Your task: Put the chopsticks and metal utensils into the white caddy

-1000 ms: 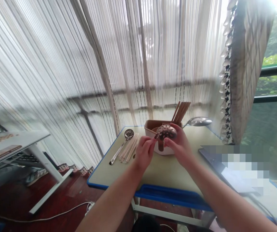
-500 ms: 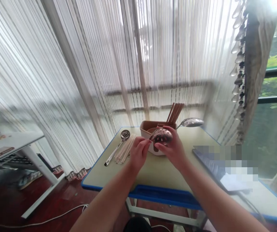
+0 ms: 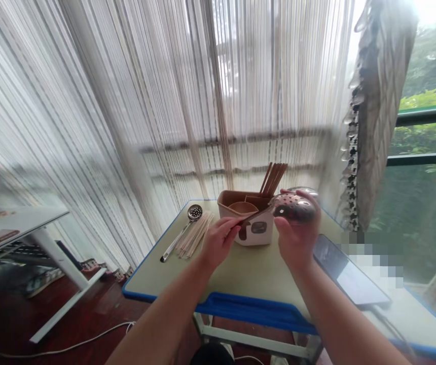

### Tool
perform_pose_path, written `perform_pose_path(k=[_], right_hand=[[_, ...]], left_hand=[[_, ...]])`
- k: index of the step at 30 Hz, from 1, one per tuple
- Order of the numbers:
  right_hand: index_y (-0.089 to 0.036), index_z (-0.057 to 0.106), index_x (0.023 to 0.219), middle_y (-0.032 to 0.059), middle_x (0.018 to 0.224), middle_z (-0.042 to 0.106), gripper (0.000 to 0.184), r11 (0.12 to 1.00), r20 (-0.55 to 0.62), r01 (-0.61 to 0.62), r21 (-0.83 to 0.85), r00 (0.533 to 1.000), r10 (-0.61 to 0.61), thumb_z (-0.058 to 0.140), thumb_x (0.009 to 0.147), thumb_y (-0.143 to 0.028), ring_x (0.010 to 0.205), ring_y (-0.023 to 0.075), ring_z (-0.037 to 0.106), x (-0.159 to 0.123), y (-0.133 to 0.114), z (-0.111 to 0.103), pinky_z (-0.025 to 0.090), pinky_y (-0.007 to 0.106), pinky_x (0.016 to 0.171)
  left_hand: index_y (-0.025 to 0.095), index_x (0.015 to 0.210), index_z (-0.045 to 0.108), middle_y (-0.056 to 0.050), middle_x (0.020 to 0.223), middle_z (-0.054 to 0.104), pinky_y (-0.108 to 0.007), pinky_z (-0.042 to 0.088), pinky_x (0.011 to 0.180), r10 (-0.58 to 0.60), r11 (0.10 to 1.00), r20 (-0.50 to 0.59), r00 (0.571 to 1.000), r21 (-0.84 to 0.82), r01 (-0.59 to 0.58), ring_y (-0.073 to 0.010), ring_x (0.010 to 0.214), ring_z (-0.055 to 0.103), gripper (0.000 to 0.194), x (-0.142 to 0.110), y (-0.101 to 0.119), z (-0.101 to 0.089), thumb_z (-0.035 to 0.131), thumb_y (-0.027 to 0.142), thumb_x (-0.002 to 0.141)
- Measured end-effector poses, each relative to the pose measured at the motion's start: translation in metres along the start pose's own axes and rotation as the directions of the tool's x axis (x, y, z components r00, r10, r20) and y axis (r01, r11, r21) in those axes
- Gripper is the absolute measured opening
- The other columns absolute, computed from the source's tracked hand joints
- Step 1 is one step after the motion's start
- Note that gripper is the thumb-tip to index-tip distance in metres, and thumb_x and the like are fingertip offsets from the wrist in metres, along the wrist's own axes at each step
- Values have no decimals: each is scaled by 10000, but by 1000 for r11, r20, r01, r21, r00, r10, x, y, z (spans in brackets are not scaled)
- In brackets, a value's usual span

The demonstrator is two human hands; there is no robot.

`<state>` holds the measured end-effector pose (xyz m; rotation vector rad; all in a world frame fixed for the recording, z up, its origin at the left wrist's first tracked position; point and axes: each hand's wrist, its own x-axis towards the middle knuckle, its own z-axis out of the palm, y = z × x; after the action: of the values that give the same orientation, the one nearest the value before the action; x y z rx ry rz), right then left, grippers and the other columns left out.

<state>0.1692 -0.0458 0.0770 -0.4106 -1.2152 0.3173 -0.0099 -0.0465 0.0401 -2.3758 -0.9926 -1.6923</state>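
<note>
Both hands on one perforated ladle (image 3: 294,208), metal, held up above the table (image 3: 241,276), in front of and to the right of the brown-rimmed container (image 3: 265,239). Left hand (image 3: 218,242): fingers closed in a pinch on the handle, thumb against fingers, no wide gap. Right hand (image 3: 299,241): partly curled round the ladle's bowl end, thumb on the near side low down, fingertips showing along the top; rest of the fingers hidden behind the metal, so exact grip there can't be told. Ladle is tilted, handle running from left hand up and right to the holed head. Container has pale walls, a dark oval patch on the front; brown bowl (image 3: 244,208) sits inside, and a bundle of brown chopsticks (image 3: 274,180) stands up at its back right, leaning right. Another metal spoon head (image 3: 311,192) shows behind the right hand, mostly covered. Left of container, flat on table: second ladle (image 3: 194,213), holed head away from the person, handle toward near left; pale sticks (image 3: 195,237) loosely bunched just beside it, near the left hand. Dark flat tablet-like device (image 3: 349,271) lies on the right, beside the right forearm. Sheer striped curtain (image 3: 187,101) hangs behind the table.
</note>
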Motion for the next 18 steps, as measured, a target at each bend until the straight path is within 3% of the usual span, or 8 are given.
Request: perform_pose_path(k=[10,13,18], right_hand=[[-216,373,1230,147,1153,515,679,998,-40,52,35,998,-51,660,681,-495,1071,285,532,5,-15,-7,422,453,905],[-207,381,1234,159,1137,521,666,997,-141,80,20,987,-76,653,694,-485,1047,294,542,11,-22,-13,420,471,894],[-201,386,1229,186,1177,495,608,983,-301,151,-106,937,-176,602,739,-489,1088,328,509,25,-34,-25,396,500,897]], left_hand=[[189,1119,598,-83,969,607,-271,514,755,-24,995,105,994,-97,34,-147,862,603,280,11,19,3,478,202,866],[184,1074,615,-81,959,619,-262,512,753,-5,995,153,988,-99,20,-148,865,607,251,32,27,3,475,201,867],[188,1054,632,-71,990,654,-261,498,804,160,986,195,968,-71,-149,-146,902,610,237,83,40,7,505,220,856]])
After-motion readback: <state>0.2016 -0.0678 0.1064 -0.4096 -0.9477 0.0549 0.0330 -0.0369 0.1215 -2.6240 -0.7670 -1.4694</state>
